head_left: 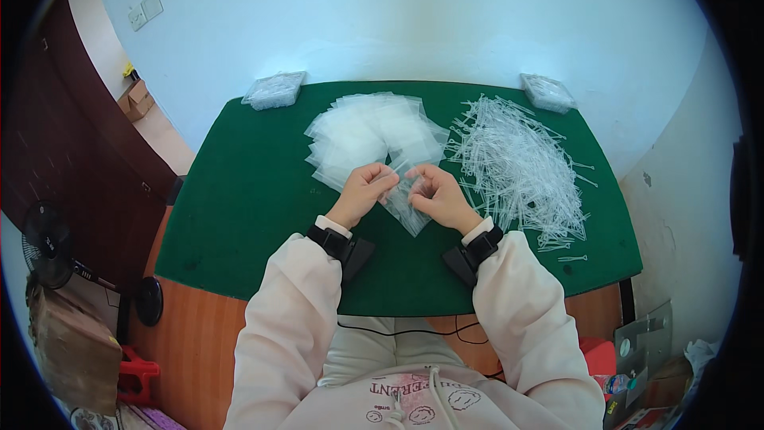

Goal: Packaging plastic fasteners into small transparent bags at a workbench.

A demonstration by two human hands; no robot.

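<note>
Over the front of a heap of flat clear plastic bags [354, 131], my two hands work close together at one clear plastic bag [411, 221], whose corner points toward me. My left hand [366, 193] is closed, thumb and fingers pinching the bag's upper left edge. My right hand [439, 197] has its fingers curled in at the bag's other side, thumb against them. A thin clear strip shows between the fingertips; whether it is a stick or the bag's edge I cannot tell. To the right lies a large pile of thin clear plastic sticks with looped ends [517, 167].
A green table [231, 215] carries everything. Clear boxes filled with plastic pieces stand at its far left corner [274, 90] and far right corner [549, 92]. A black fan [49, 243] and a cardboard box [79, 342] are left of the table. A cable [406, 333] hangs at the front edge.
</note>
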